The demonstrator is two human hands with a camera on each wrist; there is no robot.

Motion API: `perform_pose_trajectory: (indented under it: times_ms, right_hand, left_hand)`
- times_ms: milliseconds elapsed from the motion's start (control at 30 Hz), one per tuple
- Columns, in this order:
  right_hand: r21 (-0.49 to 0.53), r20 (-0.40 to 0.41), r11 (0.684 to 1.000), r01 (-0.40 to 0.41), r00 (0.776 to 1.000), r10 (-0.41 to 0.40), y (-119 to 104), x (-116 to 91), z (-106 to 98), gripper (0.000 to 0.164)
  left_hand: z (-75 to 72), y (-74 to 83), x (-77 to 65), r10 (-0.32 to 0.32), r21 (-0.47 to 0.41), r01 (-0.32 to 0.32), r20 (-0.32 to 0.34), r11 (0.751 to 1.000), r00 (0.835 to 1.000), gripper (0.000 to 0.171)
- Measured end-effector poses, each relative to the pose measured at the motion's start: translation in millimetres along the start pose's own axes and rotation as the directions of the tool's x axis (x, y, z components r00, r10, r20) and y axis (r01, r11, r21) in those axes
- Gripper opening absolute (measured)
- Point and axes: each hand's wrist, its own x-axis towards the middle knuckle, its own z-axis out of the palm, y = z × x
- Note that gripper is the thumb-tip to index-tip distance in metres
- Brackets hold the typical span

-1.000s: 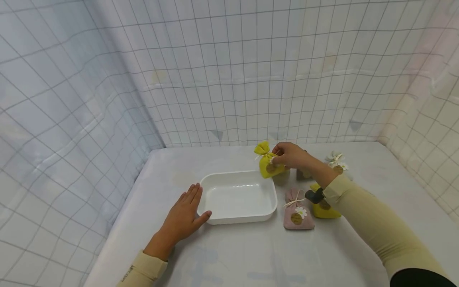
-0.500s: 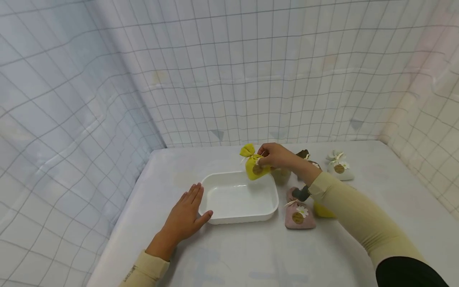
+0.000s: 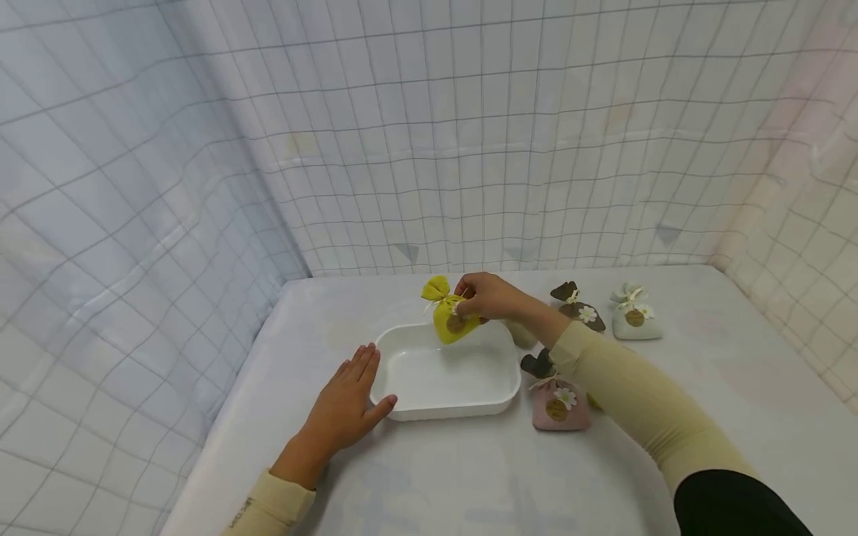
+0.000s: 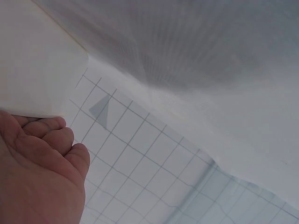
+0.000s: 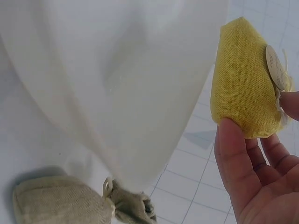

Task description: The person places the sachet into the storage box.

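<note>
White table: right hand pinches yellow sachet above tray; left hand, thumb spread, touches tray; pink sachet nearby.

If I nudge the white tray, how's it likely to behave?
The white tray would probably slide rather than tip, being low and wide. Its even shape suggests it's fairly stiff. It looks glossy, so may be slippery, though the left hand at its end might steady it.

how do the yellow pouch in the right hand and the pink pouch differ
The yellow pouch is held in the right hand; the pink pouch rests on the table beside the white dish. The yellow pouch is bright; the pink pouch is muted. Both carry a round label.
</note>
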Motion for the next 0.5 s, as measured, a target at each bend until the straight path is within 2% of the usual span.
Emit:
perform_pose_trajectory:
  times_ms: [233, 500]
  right_hand:
    - [-0.020, 0.020, 1.000, 0.012, 1.000, -0.011, -5, 10, 14, 0.027]
    - [-0.023, 0.044, 0.999, 0.046, 0.998, -0.045, -12, 19, 28, 0.025]
  left_hand:
    - [-1.8, 0.3, -1.1, -0.009, -0.003, 0.009, 0.013, 1.000, 1.000, 0.085]
    - [0.4, -1.1, 0.6, -0.002, 0.000, 0.002, -0.003, 1.000, 1.000, 0.085]
